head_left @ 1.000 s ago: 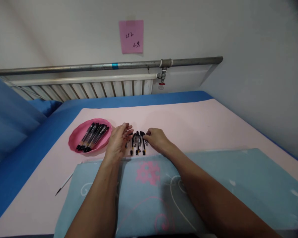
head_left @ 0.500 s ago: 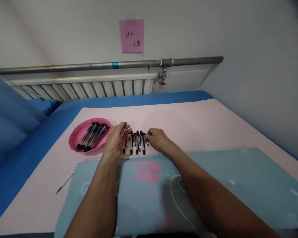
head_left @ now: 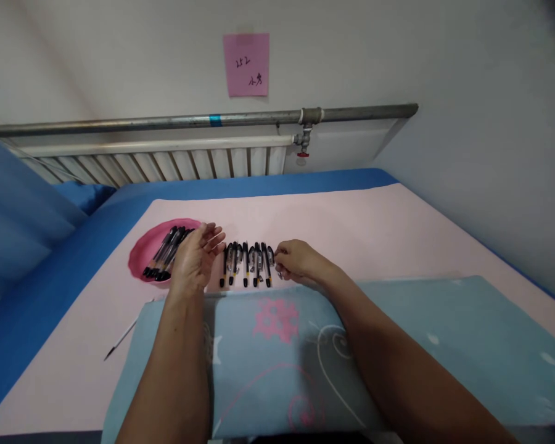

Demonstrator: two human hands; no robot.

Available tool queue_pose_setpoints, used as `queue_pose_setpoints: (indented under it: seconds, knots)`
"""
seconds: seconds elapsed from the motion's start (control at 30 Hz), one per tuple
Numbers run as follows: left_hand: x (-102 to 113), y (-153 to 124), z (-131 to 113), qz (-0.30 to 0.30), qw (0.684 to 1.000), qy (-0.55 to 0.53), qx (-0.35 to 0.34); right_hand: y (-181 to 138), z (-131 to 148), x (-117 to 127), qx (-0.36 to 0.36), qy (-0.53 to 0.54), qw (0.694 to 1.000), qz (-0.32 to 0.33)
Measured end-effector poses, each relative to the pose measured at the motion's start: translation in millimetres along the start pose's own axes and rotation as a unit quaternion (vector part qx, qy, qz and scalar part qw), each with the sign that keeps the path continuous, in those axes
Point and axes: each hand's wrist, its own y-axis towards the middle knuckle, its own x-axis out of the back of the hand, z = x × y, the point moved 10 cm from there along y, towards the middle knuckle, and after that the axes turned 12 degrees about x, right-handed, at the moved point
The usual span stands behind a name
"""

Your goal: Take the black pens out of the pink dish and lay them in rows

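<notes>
A row of black pens with yellowish bands lies upright in my view on the pink cloth, with small dark and clear pieces between them, perhaps pen caps. At the row's right end my right hand is closed, fingertips pinched. Something small and shiny shows below those fingertips, too small to name. My left hand is open, palm turned right, fingers spread just left of the row. Behind it, a pink oval basket holds several black-capped clear pens, partly covered by that hand.
A thin white stick with a dark tip, like a pen refill, lies at left. Nearest me is a blue patterned cloth over the pink cloth. A radiator, a metal pipe and a wall stand behind.
My left hand has moved left, away from the row and partly over the basket, uncovering the leftmost pens. My right hand has shifted slightly right and stays pinched.
</notes>
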Motion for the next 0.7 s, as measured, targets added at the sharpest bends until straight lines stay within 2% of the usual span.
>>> queue_pose_setpoints:
  seconds: [0.07, 0.13, 0.27, 0.4, 0.57, 0.7]
  knots:
    - [0.4, -0.3, -0.8, -0.001, 1.0, 0.001, -0.002, -3.9, 6.6, 9.0, 0.011, -0.04, 0.999, -0.01]
    - [0.0, -0.3, -0.7, 0.0, 1.0, 0.006, -0.002, -8.0, 7.1, 9.6, -0.005, -0.075, 0.997, 0.017]
    - [0.3, 1.3, 0.6, 0.0, 1.0, 0.016, 0.004, -13.0, -0.9, -10.5, -0.048, -0.019, 0.995, 0.089]
    - [2.8, 4.3, 0.7, -0.001, 1.0, 0.02, 0.006, -10.4, -2.9, -12.8, -0.042, 0.024, 0.997, 0.062]
    - [7.0, 7.1, -1.1, -0.012, 1.0, 0.019, 0.001, -18.9, -2.8, -20.7, -0.065, 0.009, 0.99, 0.126]
    - [8.0, 7.6, -0.5, -0.014, 1.0, 0.023, 0.003, -22.1, 0.5, -20.9, -0.075, 0.03, 0.989, 0.121]
